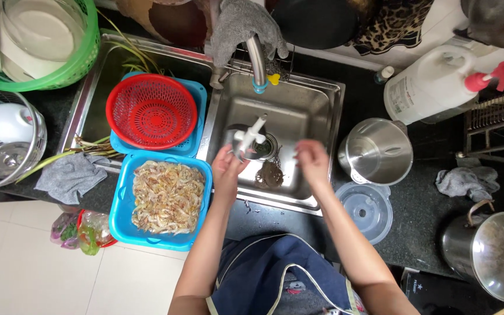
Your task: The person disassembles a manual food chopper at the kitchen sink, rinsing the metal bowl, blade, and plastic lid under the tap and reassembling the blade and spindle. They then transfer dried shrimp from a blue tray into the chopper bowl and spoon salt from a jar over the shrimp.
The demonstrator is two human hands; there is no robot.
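My left hand [227, 169] grips a white blade-shaft piece [251, 135] of a chopper over the steel sink [316, 99]. It is held just above the drain [269, 146]. My right hand [311, 160] hovers over the sink's right side with fingers loosely apart and nothing in it. A dark scouring pad [270, 174] lies on the sink bottom between my hands. The tap [256, 64] stands above, a grey glove draped over it.
A blue basket of small shrimp [167, 198] sits left of the sink, a red colander [151, 111] behind it. A steel bowl [375, 150], clear lid [367, 209], white pump jug [433, 84] and lidded pot [494, 256] stand right. Dishes fill the green basket [77, 64].
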